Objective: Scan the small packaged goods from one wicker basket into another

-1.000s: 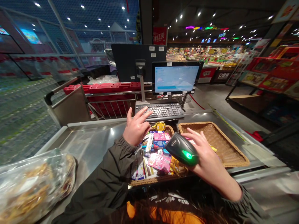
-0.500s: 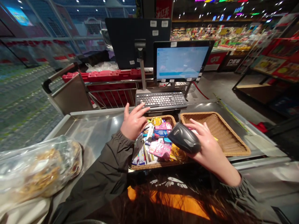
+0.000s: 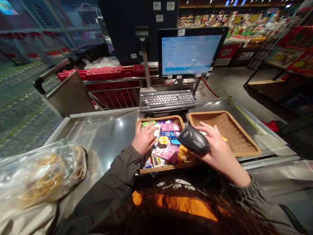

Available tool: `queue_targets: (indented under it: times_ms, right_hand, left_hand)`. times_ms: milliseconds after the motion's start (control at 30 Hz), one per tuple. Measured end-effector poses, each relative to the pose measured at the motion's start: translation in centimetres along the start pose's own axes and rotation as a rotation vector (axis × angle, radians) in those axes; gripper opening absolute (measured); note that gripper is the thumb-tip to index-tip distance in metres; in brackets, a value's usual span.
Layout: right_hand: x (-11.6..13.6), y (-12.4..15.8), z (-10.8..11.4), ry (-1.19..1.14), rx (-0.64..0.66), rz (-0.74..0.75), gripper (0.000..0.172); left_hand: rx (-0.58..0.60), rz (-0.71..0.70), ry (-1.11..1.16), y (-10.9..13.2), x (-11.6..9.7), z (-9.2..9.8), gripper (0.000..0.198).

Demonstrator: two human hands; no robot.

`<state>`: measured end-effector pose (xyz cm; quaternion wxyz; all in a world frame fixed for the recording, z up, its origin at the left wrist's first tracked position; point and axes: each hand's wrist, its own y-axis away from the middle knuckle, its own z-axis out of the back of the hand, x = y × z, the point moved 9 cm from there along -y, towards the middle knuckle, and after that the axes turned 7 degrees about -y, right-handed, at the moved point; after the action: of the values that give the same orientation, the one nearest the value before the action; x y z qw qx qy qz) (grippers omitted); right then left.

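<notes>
My right hand (image 3: 216,145) is wrapped around a black handheld barcode scanner (image 3: 193,139), its head tilted toward the left wicker basket (image 3: 182,120). My left hand (image 3: 144,138) is over that basket's left side, upper fingers stretched out, with a small shiny yellow packet (image 3: 163,140) pinched at the thumb side. Thumb contact is partly hidden. Below lie mixed small packages, including a pink packet (image 3: 167,153), a blue box (image 3: 168,134), an orange-yellow packet (image 3: 183,154) and a green packet (image 3: 148,123) near the far rim.
To the right, a second wicker basket (image 3: 244,132) has something yellow near my right hand. Beyond the baskets stand a keyboard (image 3: 167,99) and a lit monitor (image 3: 190,55). A clear plastic bag (image 3: 49,176) lies on the metal counter (image 3: 102,137), left. Behind is a cart (image 3: 112,93).
My left hand has come down from near the keyboard toward the left basket, the yellow packet moving with it. A green packet now shows by the far rim. The view has tilted downward.
</notes>
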<state>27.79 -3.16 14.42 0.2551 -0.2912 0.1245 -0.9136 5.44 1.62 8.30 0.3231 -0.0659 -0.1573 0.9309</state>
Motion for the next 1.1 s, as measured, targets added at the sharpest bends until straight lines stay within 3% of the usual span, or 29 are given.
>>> queue_targets:
  times_ms: [167, 433, 533, 667, 833, 967, 1100]
  right_hand:
    - [-1.3, 0.6, 0.4, 0.011, -0.032, -0.030, 0.031]
    - [-3.3, 1.9, 1.4, 0.037, -0.057, -0.094, 0.032]
    - [-4.5, 2.5, 2.1, 0.034, -0.073, -0.133, 0.032]
    - [-6.8, 3.7, 4.2, 0.056, -0.159, -0.195, 0.034]
    - [-10.6, 6.4, 7.7, 0.101, -0.301, -0.305, 0.034]
    - [-13.3, 8.8, 9.1, 0.132, -0.335, -0.387, 0.034]
    - [-15.4, 10.8, 9.7, 0.144, -0.356, -0.446, 0.036]
  left_hand:
    - [0.108, -0.056, 0.067, -1.0, -2.1, -2.9, 0.019]
    - [0.149, -0.067, 0.018, -3.2, -3.9, -6.3, 0.023]
    - [0.170, -0.086, -0.015, -4.0, -4.3, -6.1, 0.016]
    - [0.135, -0.155, 0.004, -5.8, -4.9, -4.0, 0.011]
    - [0.103, -0.270, 0.035, -10.5, -6.6, -3.9, 0.014]
    - [0.168, -0.400, 0.073, -15.8, -10.7, -7.2, 0.014]
    - [0.343, -0.502, 0.104, -20.7, -16.5, -12.6, 0.020]
